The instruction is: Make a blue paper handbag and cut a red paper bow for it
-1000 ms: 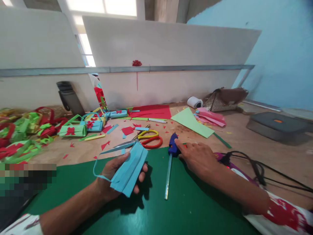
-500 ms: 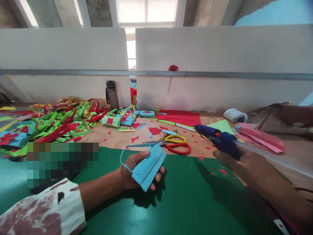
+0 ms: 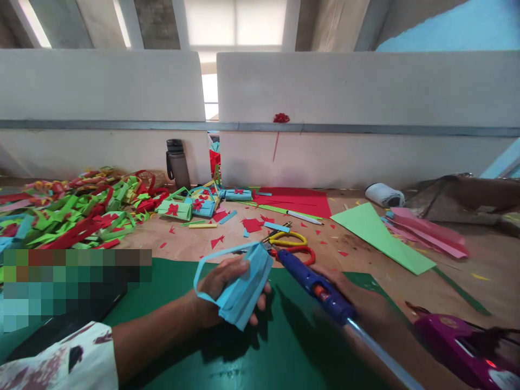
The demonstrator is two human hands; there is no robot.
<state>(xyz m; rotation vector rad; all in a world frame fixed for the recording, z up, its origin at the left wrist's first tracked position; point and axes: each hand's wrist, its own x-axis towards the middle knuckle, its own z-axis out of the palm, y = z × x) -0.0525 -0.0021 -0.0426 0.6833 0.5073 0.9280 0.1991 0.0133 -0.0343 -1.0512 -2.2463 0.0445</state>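
Note:
My left hand (image 3: 221, 290) is closed around a small blue paper bag (image 3: 247, 287) with a paper strip handle that loops out to the left. My right hand (image 3: 357, 303) grips a blue hot glue gun (image 3: 317, 284), a clear glue stick (image 3: 377, 352) trailing from its back end. The gun's tip points up and left, a short way right of the bag and apart from it. Just beyond lie scissors with yellow and red handles (image 3: 298, 246), partly hidden by the bag and the gun. Both hands are above a green mat (image 3: 174, 352).
Finished paper bags with red flowers (image 3: 174, 210) stand behind, beside a dark bottle (image 3: 177, 165). Cut paper strips (image 3: 89, 208) are heaped at left. Green paper (image 3: 377, 233), red paper (image 3: 296, 200) and a white pen (image 3: 304, 218) lie farther back. A purple device (image 3: 455, 346) sits at right.
My right hand has brought the glue gun left and down, closer to the blue bag. My left hand still holds the bag in nearly the same place. The view has shifted slightly right.

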